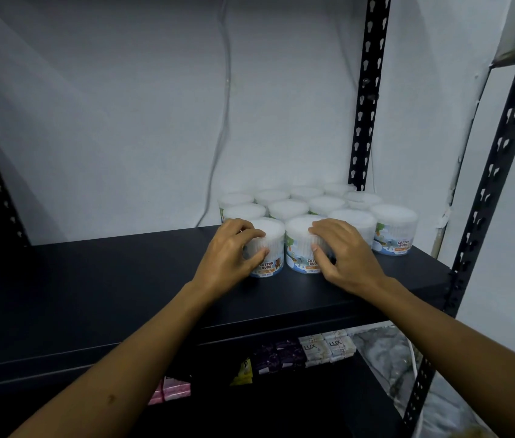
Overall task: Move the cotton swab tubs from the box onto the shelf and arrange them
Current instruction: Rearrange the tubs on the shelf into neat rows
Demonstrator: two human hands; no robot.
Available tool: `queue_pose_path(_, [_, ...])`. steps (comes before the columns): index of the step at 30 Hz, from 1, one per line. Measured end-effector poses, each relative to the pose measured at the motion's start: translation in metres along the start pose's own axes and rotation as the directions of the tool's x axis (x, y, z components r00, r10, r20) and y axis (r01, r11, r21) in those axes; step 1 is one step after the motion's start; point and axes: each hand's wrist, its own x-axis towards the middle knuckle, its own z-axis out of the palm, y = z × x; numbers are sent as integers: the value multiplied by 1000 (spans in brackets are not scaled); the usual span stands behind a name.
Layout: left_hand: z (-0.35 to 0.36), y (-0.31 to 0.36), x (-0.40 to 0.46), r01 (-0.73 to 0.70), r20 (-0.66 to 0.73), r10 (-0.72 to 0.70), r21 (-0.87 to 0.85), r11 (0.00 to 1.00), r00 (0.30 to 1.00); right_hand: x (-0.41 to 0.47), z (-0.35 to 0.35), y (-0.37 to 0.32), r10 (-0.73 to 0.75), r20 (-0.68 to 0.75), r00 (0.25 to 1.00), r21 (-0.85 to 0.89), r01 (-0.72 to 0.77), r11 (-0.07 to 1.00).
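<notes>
**Setting two front tubs into the row**

The step in hand appears to be placement and alignment. The left hand (234, 248) grips the left tub (267, 248), fingers curled over its lid edge and thumb on its side. The right hand (344, 254) grips the right tub (302, 248) likewise, fingers curled round it. Both tubs stand upright on the shelf (123, 279), near its right end, just in front of the stacked-in group of tubs (306, 202) at the back right corner. The box is not in view. The next move likely calls for pressing both tubs back flush against the group, then releasing. Soap packs (327, 347) lie on the lower shelf.
</notes>
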Motion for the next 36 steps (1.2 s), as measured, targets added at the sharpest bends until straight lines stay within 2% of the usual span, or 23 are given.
queue_pose_path(8, [-6,-2,-6,19,0,-19,-53,998,1000,0,0,1,-7,-4,1000,-5,7,1000])
queue_pose_path(12, [-13,-16,-15,132,-27,-136,-112,985,990,0,-1,0,14,-9,1000,18,-14,1000])
queue_pose_path(17, [-18,-26,-25,246,18,-248,-204,948,969,-1,-4,-1,24,-2,1000,32,-24,999])
queue_pose_path(25, [-11,-25,-23,279,52,-275,-253,926,960,-2,-4,-2,37,-1,999,37,-37,999])
queue_pose_path(36, [-8,-24,-23,264,25,-266,-236,935,964,-2,-5,-4,50,1,999,39,-50,998])
